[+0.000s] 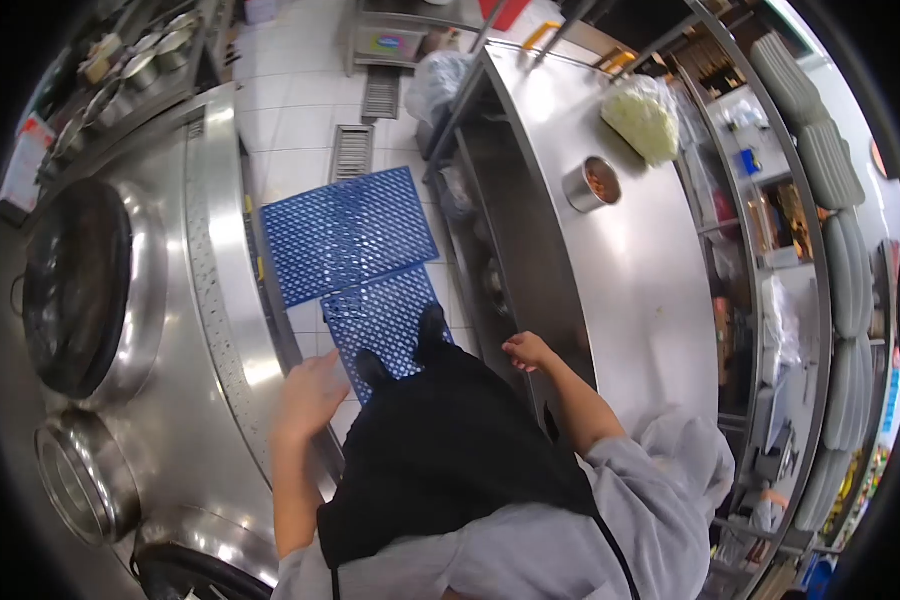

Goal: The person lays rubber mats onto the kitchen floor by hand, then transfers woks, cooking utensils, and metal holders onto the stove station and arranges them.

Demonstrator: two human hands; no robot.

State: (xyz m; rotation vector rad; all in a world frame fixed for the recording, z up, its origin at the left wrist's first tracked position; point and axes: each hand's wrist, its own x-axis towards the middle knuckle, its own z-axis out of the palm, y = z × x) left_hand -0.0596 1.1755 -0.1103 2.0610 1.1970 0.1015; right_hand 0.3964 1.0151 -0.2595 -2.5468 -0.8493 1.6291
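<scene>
My left hand (315,392) hangs beside the edge of the steel stove counter (205,300), slightly blurred, its fingers apart and nothing in them. On the other side, my right hand (527,352) is near the front of the steel worktable (650,290), with its fingers curled; whether they hold anything is hidden. Between the hands are my black apron (450,450) and dark shoes on a blue perforated mat (395,310). A steel pot (583,190) with orange-brown contents stands on the worktable, near a bag of pale green food (642,122).
A large dark wok (78,290) sits at the left, above a round steel pot (85,478). Stacked grey plates (848,270) line a shelf at the right. A floor drain (352,152) lies beyond the mats. A clear plastic bag (438,85) hangs by the worktable's far end.
</scene>
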